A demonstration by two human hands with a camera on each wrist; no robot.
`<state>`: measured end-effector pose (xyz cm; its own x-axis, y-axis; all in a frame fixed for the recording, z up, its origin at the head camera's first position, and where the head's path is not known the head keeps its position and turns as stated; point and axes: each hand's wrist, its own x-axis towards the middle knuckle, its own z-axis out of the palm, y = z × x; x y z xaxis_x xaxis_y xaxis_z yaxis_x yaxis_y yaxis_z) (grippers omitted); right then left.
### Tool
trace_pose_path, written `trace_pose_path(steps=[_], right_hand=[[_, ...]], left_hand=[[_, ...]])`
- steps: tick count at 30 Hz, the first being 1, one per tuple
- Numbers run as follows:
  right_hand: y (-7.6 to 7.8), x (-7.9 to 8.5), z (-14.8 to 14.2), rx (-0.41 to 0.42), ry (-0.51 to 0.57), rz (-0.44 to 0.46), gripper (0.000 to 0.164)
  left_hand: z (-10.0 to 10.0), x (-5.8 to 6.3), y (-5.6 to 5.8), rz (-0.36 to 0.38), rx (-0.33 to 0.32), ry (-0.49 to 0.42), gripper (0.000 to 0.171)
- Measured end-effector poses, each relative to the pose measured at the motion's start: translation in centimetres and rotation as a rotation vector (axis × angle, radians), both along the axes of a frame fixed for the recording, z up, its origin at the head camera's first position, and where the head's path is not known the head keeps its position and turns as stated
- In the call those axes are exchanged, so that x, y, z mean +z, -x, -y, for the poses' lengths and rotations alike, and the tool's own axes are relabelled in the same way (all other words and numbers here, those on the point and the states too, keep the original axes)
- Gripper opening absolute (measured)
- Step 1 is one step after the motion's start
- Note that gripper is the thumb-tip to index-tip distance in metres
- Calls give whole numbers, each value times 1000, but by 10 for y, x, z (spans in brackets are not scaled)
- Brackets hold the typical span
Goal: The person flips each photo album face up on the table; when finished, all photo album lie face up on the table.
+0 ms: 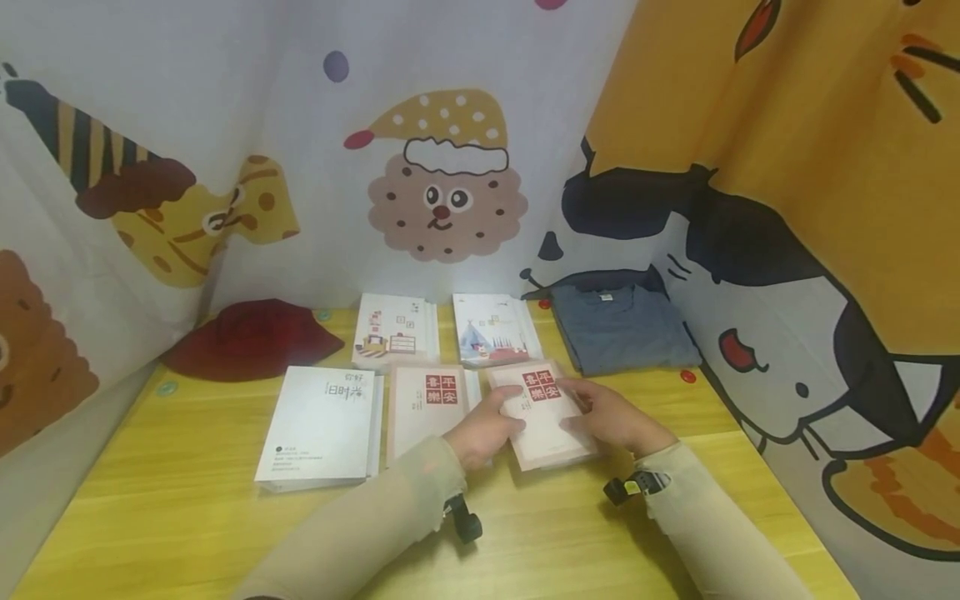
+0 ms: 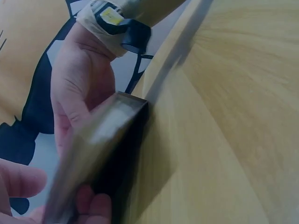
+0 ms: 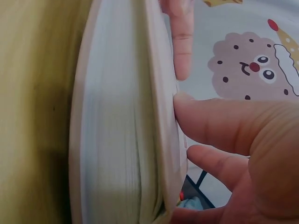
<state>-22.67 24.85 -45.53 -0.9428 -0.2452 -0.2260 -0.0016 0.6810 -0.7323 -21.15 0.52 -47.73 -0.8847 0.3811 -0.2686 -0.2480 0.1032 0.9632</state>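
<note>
A thick book (image 1: 546, 429) with a pale pink cover and red character squares is between my two hands at the right of the front row. My left hand (image 1: 483, 425) grips its left side, thumb over the cover. In the left wrist view its curled fingertips (image 2: 93, 207) show under the book (image 2: 96, 140). My right hand (image 1: 618, 417) holds the opposite side, its thumb on the cover, as the right wrist view shows beside the cream page edges (image 3: 117, 116). The book's near end is tilted up off the table, with a shadow beneath.
A matching pink book (image 1: 420, 417) lies just left, beside a white book (image 1: 318, 425). Behind are two illustrated books, one with furniture (image 1: 393, 329) and one with a tent (image 1: 491, 329). A dark red hat (image 1: 255, 337) and folded grey-blue shirt (image 1: 626, 329) flank them; curtains (image 1: 300, 167) border the table.
</note>
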Motion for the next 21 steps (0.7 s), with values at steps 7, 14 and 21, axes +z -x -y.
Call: trace_pose_path(steps=[7,14,21], right_hand=[[-3,2,-2,9,120,25,72],[-3,1,1,6,197,20,71],[-5,8,11,2,99,-89,53]], left_hand=[[2,2,-1,-85,-15,23,73],[6,15,-4,-153,-21,43,68],[9,32,-9,-152,-17,-29,70]])
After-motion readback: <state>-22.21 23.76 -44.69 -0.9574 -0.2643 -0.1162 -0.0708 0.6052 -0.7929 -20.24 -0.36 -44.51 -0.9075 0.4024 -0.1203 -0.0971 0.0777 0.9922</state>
